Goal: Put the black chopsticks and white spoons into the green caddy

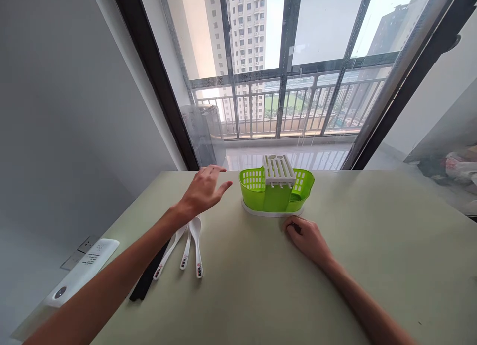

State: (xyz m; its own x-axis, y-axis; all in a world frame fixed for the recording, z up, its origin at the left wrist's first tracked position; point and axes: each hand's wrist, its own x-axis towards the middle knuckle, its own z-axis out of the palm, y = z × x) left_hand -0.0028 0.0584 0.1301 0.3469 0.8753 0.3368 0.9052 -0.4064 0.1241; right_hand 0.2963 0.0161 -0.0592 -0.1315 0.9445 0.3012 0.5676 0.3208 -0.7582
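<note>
A green plastic utensil holder [253, 198] with a white slotted top [279, 170] and small hooks stands upright on the table. My left hand [206, 188] hovers to the left of it, fingers apart, with nothing in it. Below that hand and forearm lie several white spoons [197, 245], their heads partly hidden. Beside them is a bundle of black chopstick-like sticks [143, 285], partly covered by my left forearm. My right hand [307, 238] rests on the table just in front of the holder's white base [272, 214], its fingers curled; I cannot make out anything inside them.
A white device with a round button [84, 273] sits at the table's left edge, close to a wall socket [88, 243]. The pale table [253, 295] reaches a glass sliding door, with a balcony railing [298, 109] beyond. A grey wall borders the left.
</note>
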